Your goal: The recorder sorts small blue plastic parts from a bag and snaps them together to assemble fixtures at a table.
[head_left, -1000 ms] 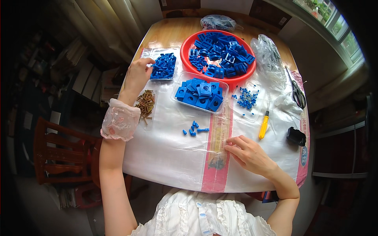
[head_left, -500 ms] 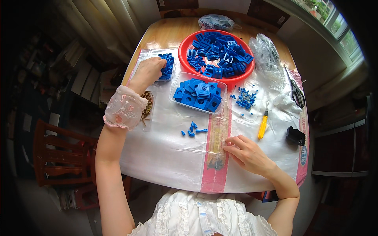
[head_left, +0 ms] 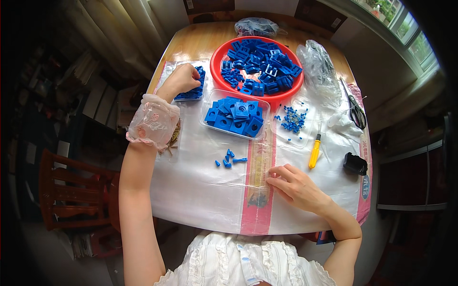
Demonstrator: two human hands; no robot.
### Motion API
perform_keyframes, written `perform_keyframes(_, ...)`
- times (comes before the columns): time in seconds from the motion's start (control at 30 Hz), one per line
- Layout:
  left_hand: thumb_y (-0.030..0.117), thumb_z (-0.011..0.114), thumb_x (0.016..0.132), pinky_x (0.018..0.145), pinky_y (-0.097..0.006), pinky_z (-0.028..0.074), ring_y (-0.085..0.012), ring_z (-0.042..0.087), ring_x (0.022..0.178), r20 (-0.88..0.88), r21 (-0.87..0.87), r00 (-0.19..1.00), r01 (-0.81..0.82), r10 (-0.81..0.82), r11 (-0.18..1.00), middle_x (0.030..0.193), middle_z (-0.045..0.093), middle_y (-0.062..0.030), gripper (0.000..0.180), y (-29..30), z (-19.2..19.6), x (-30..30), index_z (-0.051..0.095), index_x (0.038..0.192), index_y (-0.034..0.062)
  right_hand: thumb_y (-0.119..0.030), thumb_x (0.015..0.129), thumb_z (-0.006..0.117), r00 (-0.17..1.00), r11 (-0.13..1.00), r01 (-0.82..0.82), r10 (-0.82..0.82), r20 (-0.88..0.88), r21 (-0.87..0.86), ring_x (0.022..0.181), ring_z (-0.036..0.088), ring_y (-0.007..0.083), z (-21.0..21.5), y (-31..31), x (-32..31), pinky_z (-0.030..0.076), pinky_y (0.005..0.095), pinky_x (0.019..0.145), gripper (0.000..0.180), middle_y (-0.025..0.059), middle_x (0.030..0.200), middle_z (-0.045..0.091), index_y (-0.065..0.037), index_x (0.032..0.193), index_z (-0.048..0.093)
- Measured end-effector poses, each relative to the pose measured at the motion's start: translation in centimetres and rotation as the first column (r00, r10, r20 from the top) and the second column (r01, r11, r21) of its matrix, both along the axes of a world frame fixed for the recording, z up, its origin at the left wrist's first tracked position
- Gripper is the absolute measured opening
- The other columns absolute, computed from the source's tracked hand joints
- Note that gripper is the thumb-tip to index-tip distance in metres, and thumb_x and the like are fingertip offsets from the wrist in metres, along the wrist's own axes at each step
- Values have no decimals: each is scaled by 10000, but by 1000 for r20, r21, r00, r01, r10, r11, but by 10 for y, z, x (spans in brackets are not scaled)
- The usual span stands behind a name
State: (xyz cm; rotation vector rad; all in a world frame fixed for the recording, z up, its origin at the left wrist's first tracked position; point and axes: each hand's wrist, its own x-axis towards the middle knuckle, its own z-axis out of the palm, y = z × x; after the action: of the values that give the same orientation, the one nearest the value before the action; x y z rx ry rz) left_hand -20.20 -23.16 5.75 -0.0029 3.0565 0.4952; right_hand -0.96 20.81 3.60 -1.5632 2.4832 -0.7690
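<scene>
My left hand [head_left: 178,81] reaches over a clear tray [head_left: 204,90] of small blue plastic parts [head_left: 193,91] at the far left. Its fingers are bent together at the parts, and whatever lies between them is hidden. On the table cover at the front right rests my right hand [head_left: 298,189], loosely curved, with fingers apart and nothing visible in them. Several small blue pegs [head_left: 227,160] lie left of it, one longer than the others. Beyond them stands a clear container [head_left: 207,125] of square blue plates with round holes [head_left: 238,125].
A red basin [head_left: 215,71] of blue parts stands at the back. Small blue-and-white pieces [head_left: 293,120], a yellow screwdriver [head_left: 314,153], scissors [head_left: 355,112], a black object [head_left: 355,164] and a plastic bag [head_left: 317,69] lie right. Brass-coloured screws [head_left: 172,143] are partly behind my left sleeve.
The whole view has shifted slightly, moving the table things left in the picture. My left hand has moved a little right relative to the tray. My right hand stays resting on the cover.
</scene>
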Motion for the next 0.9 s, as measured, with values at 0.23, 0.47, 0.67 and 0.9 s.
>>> perform_keyframes(0.23,104,810,810,939,-407,599,-318,765,975,12,-136,1000,-2,4,991,1059,793,-203,242,7,-1,-6,823,1028,-1,-39,871,743,1000,1000,2,-2,-1,-2,1116,629,291,0,0,0,535,412,957,327,120,1257,635,-36,1195,698)
perform_keyframes(0.47,93,814,829,875,-379,619,-282,779,936,-37,-77,999,-13,10,997,1032,803,-195,226,-1,1,-10,824,1032,-5,-38,866,745,1000,1000,12,-12,4,2,1104,620,290,-2,1,1,530,408,958,343,120,1257,629,-35,1205,693)
perform_keyframes(0.67,122,789,934,829,-314,617,-183,772,862,6,220,996,-88,89,972,1003,805,-167,301,-26,15,1,775,1169,-66,-34,862,743,1000,1000,-2,2,-11,-3,1100,617,290,-2,-3,0,528,403,955,346,117,1248,630,-34,1205,693)
perform_keyframes(0.9,86,798,922,770,-277,581,-148,724,819,196,435,935,187,-295,881,915,782,-95,205,43,68,100,791,1082,-41,-29,860,744,1000,1000,14,-14,1,-11,1089,619,287,-1,-1,0,528,407,943,347,116,1240,631,-36,1204,697)
